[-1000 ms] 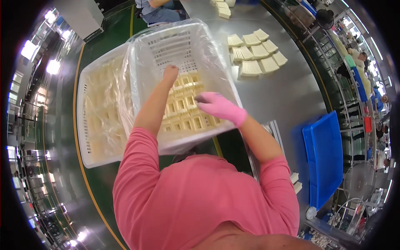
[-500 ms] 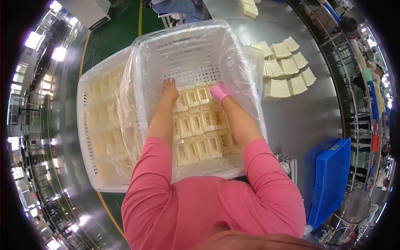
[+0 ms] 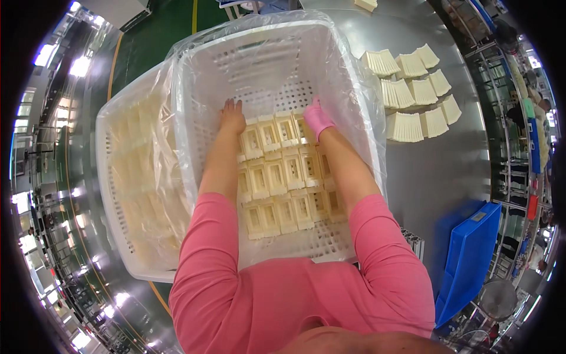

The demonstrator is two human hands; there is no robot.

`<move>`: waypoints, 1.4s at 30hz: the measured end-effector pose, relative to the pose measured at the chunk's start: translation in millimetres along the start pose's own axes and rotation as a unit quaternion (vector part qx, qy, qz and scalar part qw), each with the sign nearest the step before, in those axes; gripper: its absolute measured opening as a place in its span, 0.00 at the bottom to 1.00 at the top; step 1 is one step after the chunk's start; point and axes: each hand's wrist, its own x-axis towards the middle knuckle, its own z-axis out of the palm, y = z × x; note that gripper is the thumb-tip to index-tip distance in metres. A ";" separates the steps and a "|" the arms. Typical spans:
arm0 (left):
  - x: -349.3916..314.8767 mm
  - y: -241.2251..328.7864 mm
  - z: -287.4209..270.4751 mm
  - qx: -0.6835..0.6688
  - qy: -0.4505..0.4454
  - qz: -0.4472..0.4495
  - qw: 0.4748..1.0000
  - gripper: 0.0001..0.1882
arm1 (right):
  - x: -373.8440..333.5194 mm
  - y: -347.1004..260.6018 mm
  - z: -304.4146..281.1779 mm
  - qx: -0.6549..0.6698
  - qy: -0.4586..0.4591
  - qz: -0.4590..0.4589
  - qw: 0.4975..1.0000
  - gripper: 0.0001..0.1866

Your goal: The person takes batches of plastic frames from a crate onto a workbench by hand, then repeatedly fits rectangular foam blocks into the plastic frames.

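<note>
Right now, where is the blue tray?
In the head view, the blue tray is at the lower right, right of the person's right sleeve, lower in the picture than the cream pieces on the metal table.

green floor [image 3: 168, 29] | orange line [image 3: 113, 68] | metal table [image 3: 442, 159] | bright light [image 3: 79, 66] left | windows [image 3: 22, 125], apparently; blurred

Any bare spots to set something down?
Bare: steel table between cream stacks and blue bin; strip of white basket floor beyond the cream frames. Crowded: the frame rows, left hand and right hand at the farthest row's ends.
</note>
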 end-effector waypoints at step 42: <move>-35.1 29.2 29.7 -0.633 -0.244 -0.343 0.649 0.44 | -35.6 3.7 4.2 0.963 -0.105 0.175 0.174 0.28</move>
